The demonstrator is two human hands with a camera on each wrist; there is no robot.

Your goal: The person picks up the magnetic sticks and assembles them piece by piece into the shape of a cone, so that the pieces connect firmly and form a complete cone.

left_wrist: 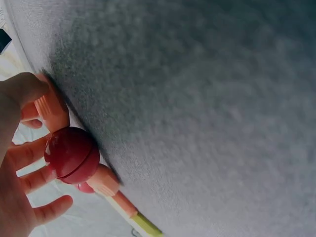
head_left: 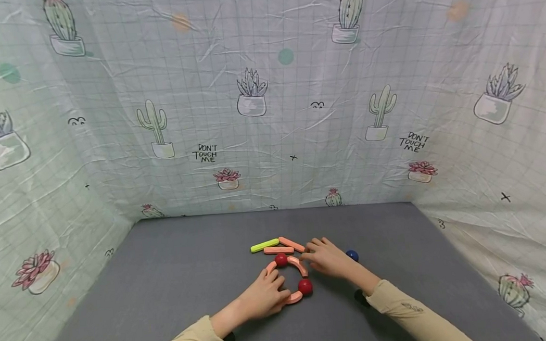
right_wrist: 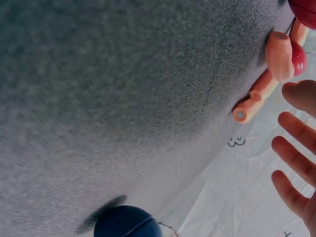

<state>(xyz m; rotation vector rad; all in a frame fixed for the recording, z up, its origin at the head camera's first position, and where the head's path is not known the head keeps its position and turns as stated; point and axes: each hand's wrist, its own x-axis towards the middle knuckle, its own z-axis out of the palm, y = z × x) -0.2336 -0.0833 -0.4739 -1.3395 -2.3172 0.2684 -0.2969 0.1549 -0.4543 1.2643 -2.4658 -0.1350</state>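
My left hand (head_left: 264,294) pinches a curved orange rod (left_wrist: 53,103) between thumb and index finger. That rod meets a dark red ball (head_left: 305,286), and the other fingers spread behind the ball in the left wrist view. Two more curved orange rods belong to this ring: one right curve (head_left: 298,266), and one left curve (head_left: 271,267) partly hidden by the hand. A second red ball (head_left: 281,259) sits between them at the far side. My right hand (head_left: 327,258) hovers right of the ring, fingers apart and holding nothing, its fingertips close to the straight rods.
Behind the ring lie a yellow-green straight rod (head_left: 264,245) and two straight orange rods (head_left: 279,250). A blue ball (head_left: 351,255) rests right of my right hand. Cactus-print sheeting (head_left: 273,181) encloses the grey table (head_left: 167,281) at the back and sides.
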